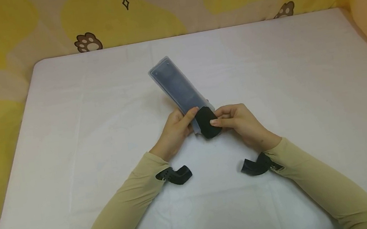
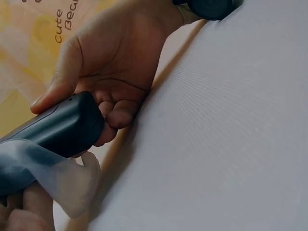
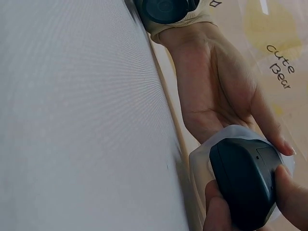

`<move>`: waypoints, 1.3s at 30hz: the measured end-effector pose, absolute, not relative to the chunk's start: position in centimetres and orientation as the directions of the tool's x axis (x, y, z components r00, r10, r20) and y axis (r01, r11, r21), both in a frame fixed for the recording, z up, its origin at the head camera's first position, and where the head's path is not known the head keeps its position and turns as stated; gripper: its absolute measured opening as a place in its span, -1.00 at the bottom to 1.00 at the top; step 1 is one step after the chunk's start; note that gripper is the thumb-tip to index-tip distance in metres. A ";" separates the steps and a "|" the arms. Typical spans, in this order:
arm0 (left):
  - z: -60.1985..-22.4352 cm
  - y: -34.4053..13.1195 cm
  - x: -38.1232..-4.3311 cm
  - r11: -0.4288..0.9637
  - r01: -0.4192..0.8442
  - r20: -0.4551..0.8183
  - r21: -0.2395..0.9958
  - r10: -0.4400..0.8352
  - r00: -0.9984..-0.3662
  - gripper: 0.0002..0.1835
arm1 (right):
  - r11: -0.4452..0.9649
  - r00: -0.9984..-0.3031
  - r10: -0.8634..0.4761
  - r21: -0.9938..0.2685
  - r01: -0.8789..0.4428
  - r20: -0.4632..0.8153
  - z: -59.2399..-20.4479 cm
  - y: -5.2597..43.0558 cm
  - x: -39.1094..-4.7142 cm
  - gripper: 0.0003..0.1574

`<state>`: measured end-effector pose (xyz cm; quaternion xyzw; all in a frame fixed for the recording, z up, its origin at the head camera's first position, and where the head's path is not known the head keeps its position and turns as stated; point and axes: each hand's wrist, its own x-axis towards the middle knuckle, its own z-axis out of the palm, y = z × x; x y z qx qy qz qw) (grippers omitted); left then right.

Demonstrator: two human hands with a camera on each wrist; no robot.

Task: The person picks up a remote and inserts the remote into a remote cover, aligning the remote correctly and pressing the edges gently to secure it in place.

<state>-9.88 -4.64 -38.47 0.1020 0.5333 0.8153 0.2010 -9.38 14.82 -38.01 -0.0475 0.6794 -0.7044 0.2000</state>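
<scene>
We judge the dark device to be light and stiff, a rigid plastic shell with smooth rounded corners that could slip; the translucent sleeve around most of it looks soft and stretchy, likely to cling and fold rather than crack, though a thin lip might tear under a hard tug; we see both held over the middle of the counter, the long covered end pointing away and to the left, the bare dark end toward us. Our left hand has its thumb on top and fingers curled beneath, gripping the device near its bare end; our right hand is nearly closed, thumb and fingers pinching the sleeve's loose edge beside that end; we would hold the hard body by its long sides, and take the sleeve at its thicker rim, spreading the pull.
</scene>
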 end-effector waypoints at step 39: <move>-37.6 -5.7 -10.2 -0.572 -0.469 -0.153 0.673 0.513 -0.844 -0.78 | 0.096 -0.952 -0.236 -0.971 -0.221 0.194 -37.8 14.8 -9.0 -0.82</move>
